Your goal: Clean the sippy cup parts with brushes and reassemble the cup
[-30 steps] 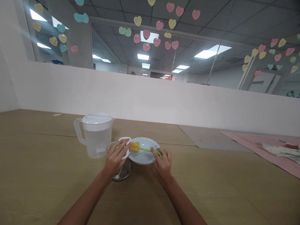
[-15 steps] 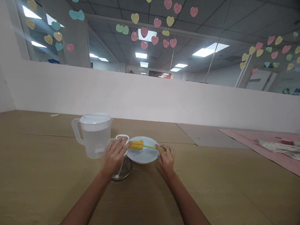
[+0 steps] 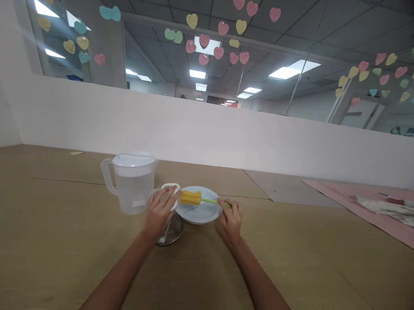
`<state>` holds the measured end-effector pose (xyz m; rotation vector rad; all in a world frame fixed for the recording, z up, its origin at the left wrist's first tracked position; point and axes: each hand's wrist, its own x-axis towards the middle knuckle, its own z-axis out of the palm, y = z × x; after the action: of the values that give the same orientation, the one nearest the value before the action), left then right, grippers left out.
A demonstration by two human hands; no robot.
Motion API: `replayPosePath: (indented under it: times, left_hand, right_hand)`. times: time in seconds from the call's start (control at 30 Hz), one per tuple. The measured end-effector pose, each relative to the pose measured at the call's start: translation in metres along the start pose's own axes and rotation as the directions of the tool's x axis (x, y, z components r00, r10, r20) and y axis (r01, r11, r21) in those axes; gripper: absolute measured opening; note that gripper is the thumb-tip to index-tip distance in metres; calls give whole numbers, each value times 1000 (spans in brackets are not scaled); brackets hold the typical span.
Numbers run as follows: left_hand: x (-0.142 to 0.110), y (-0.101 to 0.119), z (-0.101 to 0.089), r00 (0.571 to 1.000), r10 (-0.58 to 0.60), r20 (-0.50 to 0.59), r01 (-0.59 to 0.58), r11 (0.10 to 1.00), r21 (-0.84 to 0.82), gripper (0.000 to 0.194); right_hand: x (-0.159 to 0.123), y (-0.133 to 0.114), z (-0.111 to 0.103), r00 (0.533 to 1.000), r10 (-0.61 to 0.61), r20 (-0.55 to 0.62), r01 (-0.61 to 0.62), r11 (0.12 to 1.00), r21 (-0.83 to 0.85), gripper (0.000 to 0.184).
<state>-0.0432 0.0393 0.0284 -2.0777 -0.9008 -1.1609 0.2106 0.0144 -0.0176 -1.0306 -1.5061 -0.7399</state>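
Observation:
My right hand (image 3: 231,217) is closed round the green handle of a sponge brush (image 3: 190,198). Its yellow sponge head points left, above a white plate (image 3: 199,217). My left hand (image 3: 159,212) curves over a pale, partly clear cup with a white rim (image 3: 171,186), most of it hidden by the fingers. The tip of the sponge lies close to that rim and the left fingertips; whether it reaches inside is hard to tell. Beneath the left hand stands a rack with a round metal base (image 3: 176,236) and a white-tipped rod.
A lidded clear pitcher (image 3: 133,190) stands left of my left hand, its handle to the left. Far right, a pink mat (image 3: 332,192) bears a crumpled clear plastic bag (image 3: 390,208). A small flat beige piece (image 3: 77,153) lies by the low white wall (image 3: 194,136).
The sponge head has shifted slightly right and a little more of it shows beside my left fingers. Both hands keep their grips. The whole view has tilted slightly.

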Motion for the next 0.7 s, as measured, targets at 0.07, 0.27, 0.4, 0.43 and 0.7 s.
replayPosePath:
  times: [0.07,0.27,0.4,0.43,0.7]
  left_hand:
    - [0,1,0,1000,2,-11,-3,1000,-28,47]
    - [0,0,0,998,-4,-58,-2,995,-98,49]
    - [1,1,0,997,-6,-72,-2,995,-105,49]
    - [1,1,0,997,-6,-71,-1,995,-102,49]
    - [2,4,0,997,-30,-77,21,994,-111,48]
  right_hand:
    - [0,-1,0,1000,-2,-4,2,1000,-1,45]
    - [5,-5,-5,999,-40,-8,40,997,-64,46]
    - [11,-10,-9,996,-81,-31,78,992,-95,45]
    - [12,-11,-9,995,-91,-37,87,991,-99,46]
    - [12,-12,-10,996,-77,-38,72,990,-123,45]
